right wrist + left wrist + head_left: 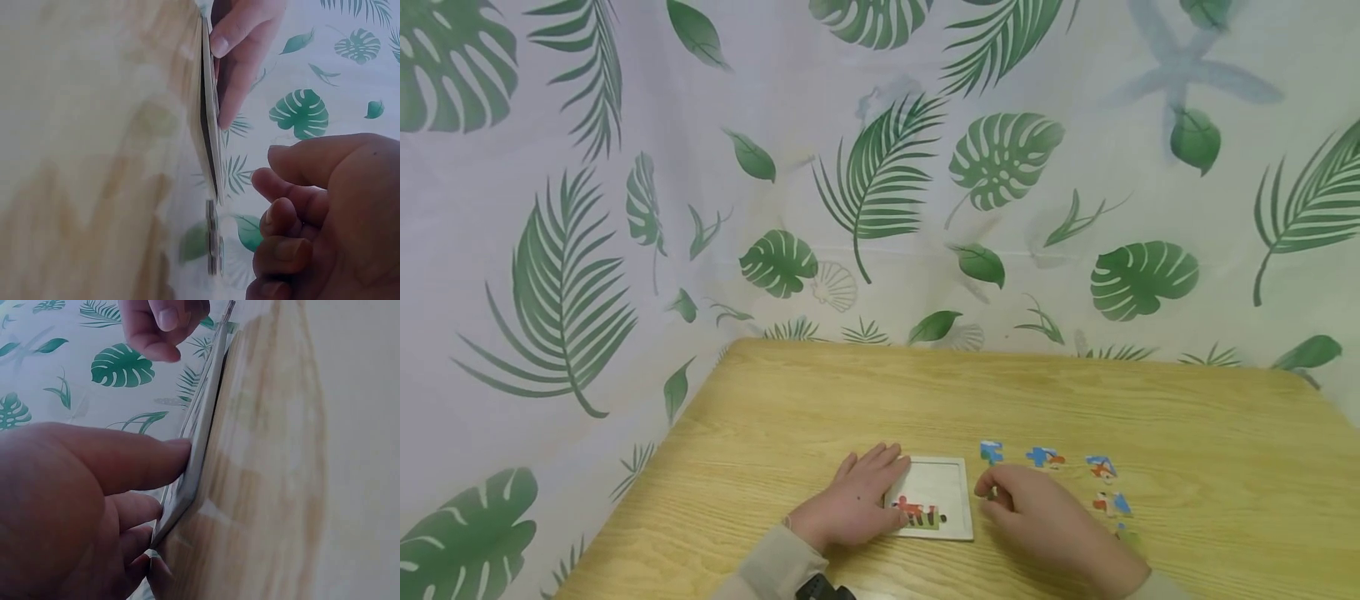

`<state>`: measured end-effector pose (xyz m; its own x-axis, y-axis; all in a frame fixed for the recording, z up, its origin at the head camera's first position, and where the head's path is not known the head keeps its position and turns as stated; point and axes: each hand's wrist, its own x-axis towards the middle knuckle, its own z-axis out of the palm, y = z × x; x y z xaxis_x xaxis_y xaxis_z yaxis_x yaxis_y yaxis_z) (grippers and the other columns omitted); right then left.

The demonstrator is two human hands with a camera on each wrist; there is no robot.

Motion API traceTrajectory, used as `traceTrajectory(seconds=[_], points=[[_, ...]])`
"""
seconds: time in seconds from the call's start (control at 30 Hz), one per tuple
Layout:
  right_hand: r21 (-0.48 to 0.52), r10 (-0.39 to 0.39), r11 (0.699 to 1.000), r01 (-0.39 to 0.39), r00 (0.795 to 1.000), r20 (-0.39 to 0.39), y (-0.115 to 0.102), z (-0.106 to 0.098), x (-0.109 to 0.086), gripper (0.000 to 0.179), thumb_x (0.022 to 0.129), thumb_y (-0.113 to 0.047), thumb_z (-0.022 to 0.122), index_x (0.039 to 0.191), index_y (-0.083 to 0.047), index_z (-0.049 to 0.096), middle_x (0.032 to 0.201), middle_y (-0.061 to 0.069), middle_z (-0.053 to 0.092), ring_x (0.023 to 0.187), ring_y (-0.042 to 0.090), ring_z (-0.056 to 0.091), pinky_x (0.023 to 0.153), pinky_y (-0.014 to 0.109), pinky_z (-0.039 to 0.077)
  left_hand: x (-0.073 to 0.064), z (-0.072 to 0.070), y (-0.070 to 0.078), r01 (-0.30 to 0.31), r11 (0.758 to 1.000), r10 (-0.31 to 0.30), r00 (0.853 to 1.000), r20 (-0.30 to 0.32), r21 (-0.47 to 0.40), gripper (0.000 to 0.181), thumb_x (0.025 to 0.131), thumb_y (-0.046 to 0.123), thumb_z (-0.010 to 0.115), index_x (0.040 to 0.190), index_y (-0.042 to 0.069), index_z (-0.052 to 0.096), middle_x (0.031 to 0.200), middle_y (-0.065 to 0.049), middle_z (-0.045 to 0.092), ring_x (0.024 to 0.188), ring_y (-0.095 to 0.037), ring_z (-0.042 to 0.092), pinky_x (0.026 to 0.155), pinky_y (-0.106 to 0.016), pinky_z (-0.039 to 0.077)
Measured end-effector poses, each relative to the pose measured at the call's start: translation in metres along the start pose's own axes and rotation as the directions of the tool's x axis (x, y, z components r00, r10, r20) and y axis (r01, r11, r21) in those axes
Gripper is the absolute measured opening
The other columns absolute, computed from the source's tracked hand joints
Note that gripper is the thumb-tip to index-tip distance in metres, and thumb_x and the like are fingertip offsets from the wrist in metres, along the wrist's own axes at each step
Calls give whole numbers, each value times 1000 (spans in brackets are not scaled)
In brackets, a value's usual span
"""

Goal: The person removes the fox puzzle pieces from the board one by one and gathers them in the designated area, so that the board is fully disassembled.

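A shallow white puzzle tray lies on the table with a few joined picture pieces, red, green and black, along its lower part. My left hand rests over the tray's left side, fingers extended and thumb by the joined pieces. In the left wrist view the thumb touches the tray's edge. Just right of the tray hovers my right hand, its fingers loosely curled. The right wrist view shows nothing between its thumb and fingers, with puzzle pieces seen edge-on beside them.
Loose puzzle pieces lie right of the tray: a blue one, a blue and orange one, a fox-faced one and others near the right wrist. Behind the wooden table hangs a leaf-patterned cloth.
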<state>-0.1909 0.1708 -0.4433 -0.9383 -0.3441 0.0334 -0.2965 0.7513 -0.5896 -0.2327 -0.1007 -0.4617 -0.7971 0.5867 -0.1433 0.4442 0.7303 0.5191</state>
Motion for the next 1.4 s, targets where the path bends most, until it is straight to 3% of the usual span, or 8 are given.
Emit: traceTrajectory(seconds=[0.2, 0.43, 0.7, 0.83, 1.03, 1.4], points=[[36, 10, 999, -11, 999, 34, -9, 9, 8, 18, 94, -22, 72, 110, -14, 69, 68, -4, 50, 58, 10, 44, 57, 29, 39, 1, -1, 1, 16, 1000, -16, 1000, 0, 10, 77, 92, 37, 68, 158, 13, 36, 167, -6, 22, 154, -25, 13, 120, -57, 4], [27, 23, 999, -24, 998, 57, -15, 22, 19, 23, 92, -30, 75, 108, -15, 69, 69, -4, 51, 58, 11, 45, 55, 30, 38, 1, -1, 1, 7, 1000, -7, 1000, 5, 12, 78, 91, 37, 68, 158, 12, 36, 167, -7, 22, 154, -26, 13, 120, -58, 5], [-81, -18, 997, 21, 999, 41, -22, 32, 24, 18, 85, -30, 78, 95, -18, 70, 86, -10, 56, 75, 11, 50, 72, 37, 46, 0, -2, 2, 3, 1000, -3, 1000, -1, 4, 79, 91, 36, 68, 158, 11, 36, 167, -8, 22, 154, -27, 13, 120, -58, 4], [-92, -25, 995, 27, 999, 27, -25, 34, 24, 16, 86, -29, 78, 94, -19, 69, 80, -10, 53, 70, 10, 48, 66, 34, 45, -1, -3, 2, 3, 1000, -3, 1000, 11, -2, 78, 92, 35, 67, 159, 11, 35, 167, -8, 21, 154, -25, 12, 120, -57, 4], [-86, 31, 996, -30, 999, 9, -28, 34, 23, 20, 88, -29, 77, 101, -17, 68, 74, -7, 50, 63, 11, 46, 57, 32, 40, -1, -4, 2, 3, 1000, -3, 1000, 24, -2, 77, 93, 34, 65, 159, 12, 34, 167, -7, 21, 154, -24, 11, 120, -57, 4], [-80, 10, 997, -5, 997, 71, -28, 37, 27, 15, 90, -31, 77, 93, -19, 68, 72, -8, 52, 64, 11, 48, 59, 32, 42, 0, -3, 2, 5, 1000, -5, 1000, 19, -2, 78, 92, 34, 67, 159, 11, 34, 167, -7, 21, 154, -25, 11, 120, -57, 4]])
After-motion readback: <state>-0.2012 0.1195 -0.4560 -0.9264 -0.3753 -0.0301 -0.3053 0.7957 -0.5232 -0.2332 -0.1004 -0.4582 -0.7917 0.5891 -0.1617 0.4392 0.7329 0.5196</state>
